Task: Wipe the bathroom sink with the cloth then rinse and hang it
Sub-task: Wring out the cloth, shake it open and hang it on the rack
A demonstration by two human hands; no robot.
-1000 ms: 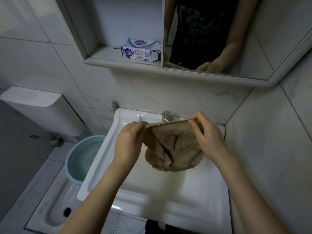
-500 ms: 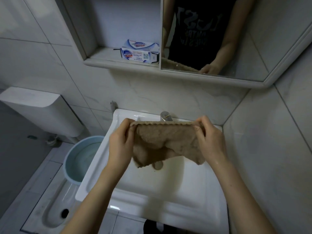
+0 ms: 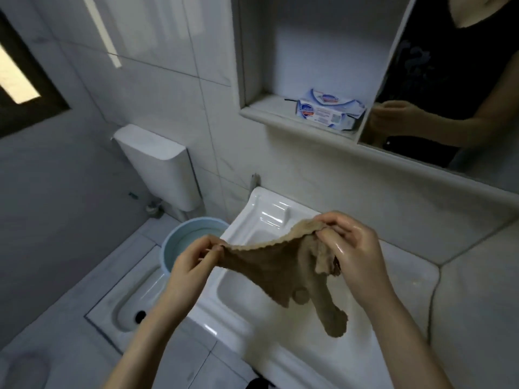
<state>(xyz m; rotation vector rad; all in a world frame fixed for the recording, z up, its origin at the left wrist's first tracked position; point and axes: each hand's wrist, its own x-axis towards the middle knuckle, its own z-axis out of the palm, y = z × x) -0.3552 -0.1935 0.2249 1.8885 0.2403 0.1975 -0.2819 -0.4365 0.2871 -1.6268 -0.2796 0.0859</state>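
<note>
A wet tan cloth (image 3: 276, 269) with a scalloped edge is stretched between both hands above the white sink (image 3: 269, 220). My left hand (image 3: 191, 262) pinches its left corner over the sink's left rim. My right hand (image 3: 351, 248), wet and shiny, grips the other top corner. The rest of the cloth hangs down over the basin in folds, one long tail reaching lowest. The faucet is hidden behind cloth and hands.
A light blue bucket (image 3: 185, 234) with water stands on the floor left of the sink, beside a squat toilet pan (image 3: 134, 304). A white cistern (image 3: 160, 167) hangs on the wall. A soap box (image 3: 325, 110) sits on a shelf beside a mirror (image 3: 449, 80).
The view has swung left and up. The cloth is now pulled out wider and tilted, left corner lower, with a long tail hanging down on the right.
</note>
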